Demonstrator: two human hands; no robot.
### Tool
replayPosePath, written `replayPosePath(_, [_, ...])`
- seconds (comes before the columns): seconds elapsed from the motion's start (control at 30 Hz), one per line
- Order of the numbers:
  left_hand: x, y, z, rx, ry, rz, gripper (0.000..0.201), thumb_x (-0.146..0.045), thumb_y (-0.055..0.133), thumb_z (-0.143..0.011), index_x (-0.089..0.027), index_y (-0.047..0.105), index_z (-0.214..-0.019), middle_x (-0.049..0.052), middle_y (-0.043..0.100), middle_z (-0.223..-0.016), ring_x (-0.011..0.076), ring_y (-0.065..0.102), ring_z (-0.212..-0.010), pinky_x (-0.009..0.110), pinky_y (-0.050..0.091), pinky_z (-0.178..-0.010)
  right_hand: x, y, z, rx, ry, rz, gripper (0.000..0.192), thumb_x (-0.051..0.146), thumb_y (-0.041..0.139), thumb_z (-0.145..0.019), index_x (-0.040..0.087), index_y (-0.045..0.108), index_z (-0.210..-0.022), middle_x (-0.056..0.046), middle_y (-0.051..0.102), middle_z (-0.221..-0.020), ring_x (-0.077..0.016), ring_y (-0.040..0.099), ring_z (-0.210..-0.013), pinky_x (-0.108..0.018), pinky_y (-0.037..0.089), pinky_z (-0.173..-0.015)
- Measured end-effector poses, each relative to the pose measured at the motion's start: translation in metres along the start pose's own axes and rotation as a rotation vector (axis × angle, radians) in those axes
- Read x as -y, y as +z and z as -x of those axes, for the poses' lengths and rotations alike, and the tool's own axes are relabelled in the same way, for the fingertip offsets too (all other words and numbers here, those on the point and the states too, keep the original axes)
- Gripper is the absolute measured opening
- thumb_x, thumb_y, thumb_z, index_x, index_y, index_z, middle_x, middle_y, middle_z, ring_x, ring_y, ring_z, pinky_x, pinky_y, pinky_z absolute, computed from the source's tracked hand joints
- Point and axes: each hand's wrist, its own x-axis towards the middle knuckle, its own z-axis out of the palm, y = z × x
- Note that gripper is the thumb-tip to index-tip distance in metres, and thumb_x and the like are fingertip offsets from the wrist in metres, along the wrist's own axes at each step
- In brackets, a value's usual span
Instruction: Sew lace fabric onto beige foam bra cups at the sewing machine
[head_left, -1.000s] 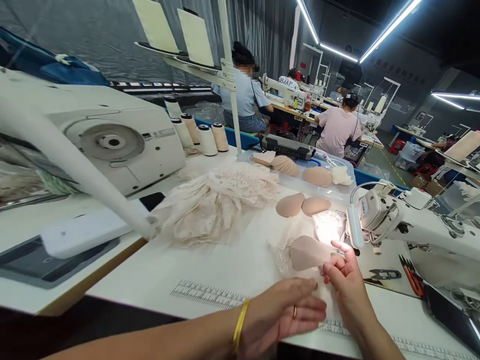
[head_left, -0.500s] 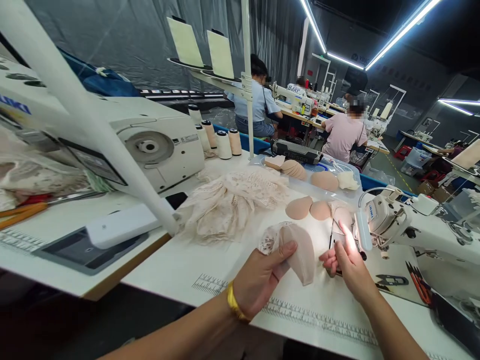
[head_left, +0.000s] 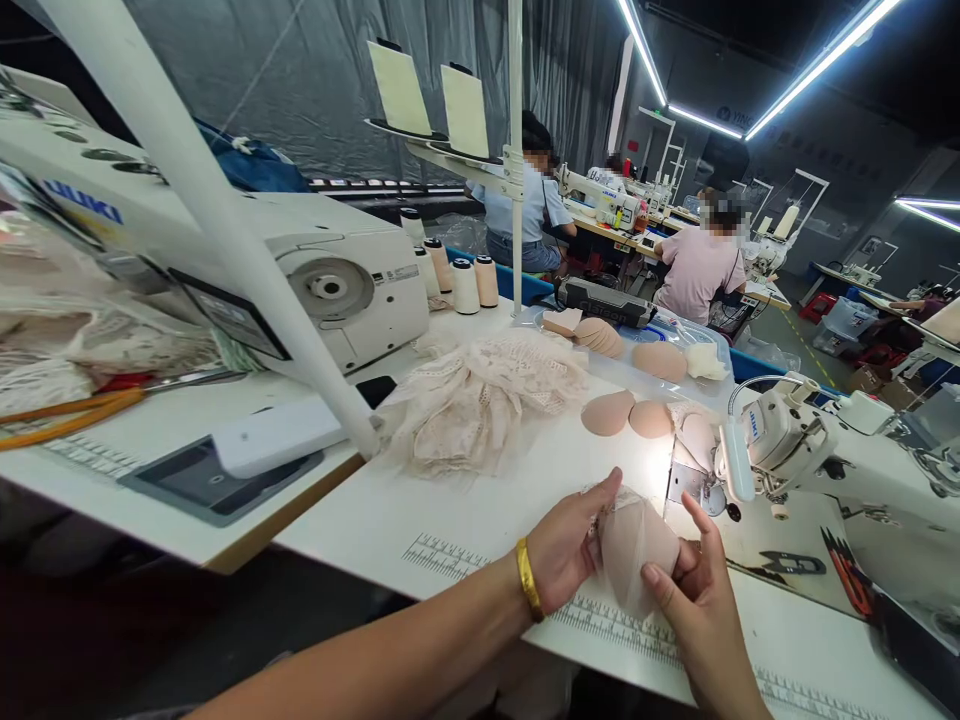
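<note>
Both of my hands hold one beige bra cup with a lace piece (head_left: 631, 545) just above the white sewing table (head_left: 480, 520). My left hand (head_left: 574, 545), with a gold bangle at the wrist, grips its left side. My right hand (head_left: 686, 590) grips its right side from below. A white sewing machine (head_left: 832, 455) stands just right of my hands, its lamp lighting the table. Two loose beige cups (head_left: 628, 415) lie beyond my hands, and a pile of cream lace pieces (head_left: 487, 405) lies to the left of them.
A second white sewing machine (head_left: 315, 290) and thread cones (head_left: 465, 285) stand at the back left. A clear tray of cups (head_left: 660, 355) sits behind. Thread snips (head_left: 787, 565) lie by the right machine. Two people sit at far sewing stations, backs turned.
The cup was lying on the table; my left hand lifted it, and now both hands hold it close to me. The view has shifted left.
</note>
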Motion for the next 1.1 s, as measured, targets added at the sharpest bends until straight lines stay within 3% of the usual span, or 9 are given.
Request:
replayPosePath(0.17, [0.001,0.007,0.001,0.016,0.005,0.017,0.033,-0.034,0.091,-0.067,-0.012,0.072,-0.083,0.006,0.073,-0.079,0.0207,0.067,-0.076,0.031,0.051,-0.075,-0.008,-0.016,-0.003,0.067,-0.015,0.112,0.089,0.047,0.076,-0.085,0.033,0.026,-0.157,0.004,0.059,-0.079,-0.0199,0.061,-0.078,-0.033,0.052,-0.073])
replayPosePath(0.37, [0.001,0.009,-0.001,-0.035,0.008,0.046,0.037,-0.043,0.09,-0.071,-0.012,0.071,-0.077,0.004,0.07,-0.074,0.0148,0.062,-0.069,0.026,0.05,-0.07,-0.012,-0.028,-0.008,0.058,-0.014,0.107,0.091,0.046,0.076,-0.086,0.03,0.024,-0.158,0.002,0.061,-0.083,-0.0193,0.06,-0.078,-0.032,0.051,-0.072])
replayPosePath(0.57, [-0.001,0.013,0.003,0.102,0.027,-0.043,0.048,-0.036,0.096,-0.06,-0.01,0.075,-0.094,0.011,0.075,-0.091,0.0239,0.068,-0.09,0.033,0.053,-0.084,-0.006,-0.028,-0.008,0.034,-0.02,0.114,0.088,0.047,0.076,-0.085,0.03,0.027,-0.157,0.003,0.057,-0.079,-0.0185,0.057,-0.073,-0.03,0.05,-0.068])
replayPosePath(0.73, [-0.006,0.017,0.006,0.15,0.008,-0.124,0.047,-0.038,0.093,-0.063,-0.011,0.076,-0.097,0.013,0.076,-0.093,0.0275,0.07,-0.089,0.036,0.054,-0.084,-0.012,-0.022,0.001,0.058,-0.063,0.062,0.096,0.049,0.079,-0.081,0.034,0.024,-0.157,0.001,0.061,-0.086,-0.021,0.062,-0.079,-0.036,0.052,-0.075])
replayPosePath(0.8, [-0.011,0.017,0.009,0.22,-0.018,-0.163,0.043,-0.042,0.088,-0.068,-0.012,0.077,-0.098,0.012,0.076,-0.09,0.0273,0.07,-0.086,0.038,0.054,-0.083,-0.019,-0.024,0.008,0.139,-0.038,0.052,0.102,0.05,0.079,-0.079,0.034,0.019,-0.159,0.001,0.063,-0.087,-0.0213,0.063,-0.078,-0.037,0.052,-0.074])
replayPosePath(0.9, [-0.022,0.016,0.013,0.503,-0.083,-0.367,0.041,-0.048,0.082,-0.072,-0.017,0.077,-0.099,0.008,0.075,-0.087,0.0269,0.069,-0.082,0.038,0.054,-0.079,-0.023,-0.041,0.012,0.217,-0.087,0.227,0.093,0.043,0.072,-0.085,0.033,0.018,-0.16,0.0,0.065,-0.088,-0.0199,0.064,-0.075,-0.035,0.051,-0.07])
replayPosePath(0.97, [-0.028,0.017,0.01,0.76,0.031,-0.671,0.032,-0.046,0.077,-0.076,-0.021,0.077,-0.096,0.005,0.074,-0.086,0.0251,0.067,-0.077,0.036,0.052,-0.076,-0.016,-0.059,0.003,0.234,-0.299,0.51,0.078,0.031,0.066,-0.09,0.031,0.027,-0.157,-0.001,0.066,-0.091,-0.019,0.063,-0.077,-0.034,0.051,-0.072])
replayPosePath(1.03, [-0.03,0.021,0.0,0.953,0.344,-1.114,0.014,-0.032,0.072,-0.076,-0.022,0.074,-0.086,0.004,0.073,-0.086,0.024,0.064,-0.076,0.039,0.049,-0.083,-0.005,-0.077,-0.016,0.259,-0.61,0.867,0.052,0.019,0.058,-0.093,0.03,0.048,-0.143,-0.003,0.068,-0.095,-0.0191,0.062,-0.082,-0.034,0.049,-0.076])
replayPosePath(1.1, [-0.029,0.027,-0.018,1.007,0.701,-1.556,0.006,-0.016,0.069,-0.07,-0.02,0.067,-0.074,0.005,0.071,-0.083,0.024,0.062,-0.079,0.043,0.043,-0.095,0.007,-0.091,-0.041,0.294,-0.871,1.177,0.028,0.011,0.049,-0.097,0.029,0.065,-0.11,-0.002,0.069,-0.087,-0.0182,0.058,-0.08,-0.032,0.044,-0.074])
